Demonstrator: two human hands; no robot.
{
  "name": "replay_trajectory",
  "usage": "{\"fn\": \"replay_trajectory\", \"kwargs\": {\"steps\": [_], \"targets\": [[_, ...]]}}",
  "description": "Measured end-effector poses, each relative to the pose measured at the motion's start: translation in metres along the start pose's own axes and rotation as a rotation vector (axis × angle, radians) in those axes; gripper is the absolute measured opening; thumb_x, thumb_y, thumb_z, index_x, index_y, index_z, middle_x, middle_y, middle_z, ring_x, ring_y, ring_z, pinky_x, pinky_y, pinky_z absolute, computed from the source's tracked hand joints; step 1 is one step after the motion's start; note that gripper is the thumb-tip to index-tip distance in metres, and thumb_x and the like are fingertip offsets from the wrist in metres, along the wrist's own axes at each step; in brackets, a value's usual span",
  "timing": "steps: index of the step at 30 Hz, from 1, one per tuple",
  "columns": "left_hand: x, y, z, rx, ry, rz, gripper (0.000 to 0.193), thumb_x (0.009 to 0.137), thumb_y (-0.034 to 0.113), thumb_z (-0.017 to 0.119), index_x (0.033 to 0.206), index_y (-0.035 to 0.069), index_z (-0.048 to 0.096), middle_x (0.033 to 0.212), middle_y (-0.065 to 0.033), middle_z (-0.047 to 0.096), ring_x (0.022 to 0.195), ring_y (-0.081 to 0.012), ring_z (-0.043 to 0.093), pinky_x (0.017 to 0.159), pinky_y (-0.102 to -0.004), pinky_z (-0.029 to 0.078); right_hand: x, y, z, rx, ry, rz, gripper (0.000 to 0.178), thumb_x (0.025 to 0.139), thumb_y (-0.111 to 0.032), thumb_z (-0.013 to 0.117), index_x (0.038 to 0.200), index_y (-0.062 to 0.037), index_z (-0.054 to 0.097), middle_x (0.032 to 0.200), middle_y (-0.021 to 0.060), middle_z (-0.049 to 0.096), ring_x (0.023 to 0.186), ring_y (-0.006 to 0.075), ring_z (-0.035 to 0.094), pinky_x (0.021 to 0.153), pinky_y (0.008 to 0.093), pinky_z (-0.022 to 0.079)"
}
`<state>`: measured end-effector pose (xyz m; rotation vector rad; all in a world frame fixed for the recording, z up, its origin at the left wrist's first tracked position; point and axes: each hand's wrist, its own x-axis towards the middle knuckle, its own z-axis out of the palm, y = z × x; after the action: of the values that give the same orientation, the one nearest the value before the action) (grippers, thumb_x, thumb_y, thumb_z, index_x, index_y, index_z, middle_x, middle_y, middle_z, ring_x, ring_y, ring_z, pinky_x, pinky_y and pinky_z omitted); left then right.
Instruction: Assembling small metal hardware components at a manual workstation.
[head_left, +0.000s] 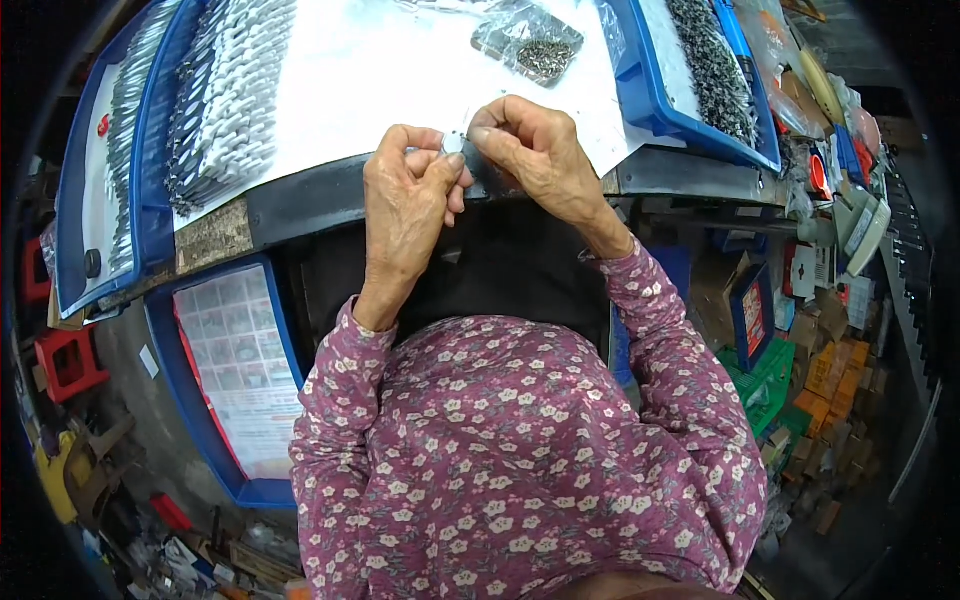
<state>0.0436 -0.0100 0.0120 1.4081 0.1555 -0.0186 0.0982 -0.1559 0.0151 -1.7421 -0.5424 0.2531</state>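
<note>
My left hand [405,200] pinches a small whitish rounded piece [453,143] between thumb and fingers, just over the table's near edge. Close on its right, my right hand [540,155] has thumb and forefinger pressed together beside that piece. Whatever sits in the right fingertips is too small to make out. Beyond the hands, a clear plastic bag [528,22] lies on the white sheet [370,75], with a heap of tiny metallic parts [545,60] on or in it. Left of the hands stand stacked rows of small white and dark parts [235,100].
Blue trays [150,215] of long thin parts flank the left. Another blue tray [640,85] with dark small parts stands at right. Below the table are a blue bin [270,490], a red stool [70,362], a green crate [765,385] and several cartons [838,370].
</note>
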Motion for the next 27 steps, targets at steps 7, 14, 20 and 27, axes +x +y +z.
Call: {"fn": "replay_trajectory", "kwargs": {"steps": [7,14,20,27], "targets": [[-0.001,-0.004,0.005,0.054,0.047,0.066,0.009,0.082,0.002,0.053,0.087,-0.002,0.046,0.062,-0.0059,0.058,0.048,-0.0059,0.051,0.040,-0.0175,0.039,-0.003,0.004,0.000,0.003,0.015,0.012,0.012,0.085,-0.011,0.053,0.084,0.0013,0.055,0.062,-0.0027,0.049,0.052,0.0022,0.043,0.044,0.0167,0.034],[-0.002,-0.007,0.012,0.139,0.093,0.114,0.008,0.080,0.000,0.053,0.082,-0.003,0.046,0.059,-0.0061,0.057,0.048,-0.0065,0.051,0.041,-0.0184,0.039,-0.006,0.009,0.004,-0.189,0.113,-0.111,0.013,0.083,-0.011,0.057,0.080,0.0009,0.055,0.062,-0.0021,0.051,0.051,0.0022,0.044,0.043,0.0167,0.035],[0.000,-0.005,0.012,0.051,0.026,0.108,0.008,0.081,0.000,0.053,0.084,-0.002,0.045,0.061,-0.0054,0.057,0.047,-0.0055,0.050,0.039,-0.0175,0.037,-0.007,0.005,-0.008,0.004,0.066,0.094,0.018,0.084,-0.017,0.060,0.077,-0.0011,0.056,0.059,-0.0010,0.051,0.044,0.0027,0.043,0.037,0.0171,0.033],[-0.002,-0.006,0.007,-0.046,-0.019,0.015,0.010,0.083,0.002,0.052,0.089,-0.002,0.045,0.062,-0.0054,0.057,0.047,-0.0044,0.049,0.037,-0.0162,0.037,0.013,0.012,-0.037,-0.228,0.127,-0.004,0.021,0.085,-0.021,0.057,0.079,-0.0012,0.060,0.059,-0.0005,0.052,0.045,0.0037,0.043,0.038,0.0188,0.033]]}}
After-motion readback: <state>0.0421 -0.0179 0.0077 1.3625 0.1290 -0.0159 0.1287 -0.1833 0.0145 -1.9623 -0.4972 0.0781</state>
